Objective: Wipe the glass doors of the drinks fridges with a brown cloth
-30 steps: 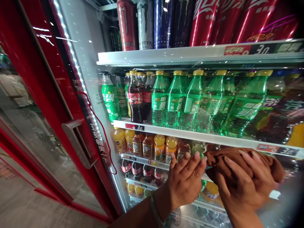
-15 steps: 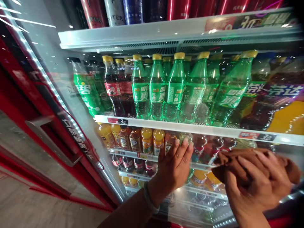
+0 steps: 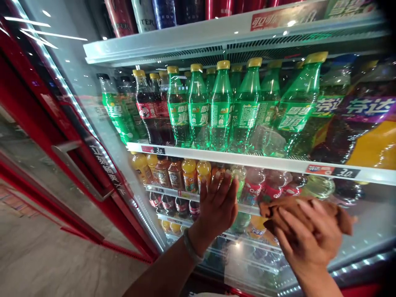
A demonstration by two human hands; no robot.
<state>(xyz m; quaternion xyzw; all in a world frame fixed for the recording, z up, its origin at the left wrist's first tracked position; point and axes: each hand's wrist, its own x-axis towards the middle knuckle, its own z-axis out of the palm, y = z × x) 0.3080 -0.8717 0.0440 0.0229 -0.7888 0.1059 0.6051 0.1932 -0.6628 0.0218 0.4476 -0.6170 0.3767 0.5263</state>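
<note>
A glass door stands in front of me, with the shelves of a lit drinks fridge showing through it. My left hand (image 3: pixel 218 204) is spread flat at the glass, its fingers stretched up and slightly apart, and nothing is in it. On that wrist sits a grey band (image 3: pixel 192 247). Farther right, my right hand (image 3: pixel 309 239) presses a crumpled brown cloth (image 3: pixel 337 212) to the glass, fingers bent over it. Part of the cloth is hidden beneath the fingers. Whether the left palm fully touches the glass I cannot tell.
Behind the glass, green Sprite bottles (image 3: pixel 221 111) stand on a white shelf (image 3: pixel 229 156), with a cola bottle (image 3: pixel 145 107) to their left. Cans (image 3: pixel 144 16) line the shelf above; smaller juice bottles (image 3: pixel 189 175) fill those below. A metal door handle (image 3: pixel 83 171) is on the red frame at left.
My right hand and the brown cloth have shifted left. My left hand has also moved a little left, and the view has tilted slightly.
</note>
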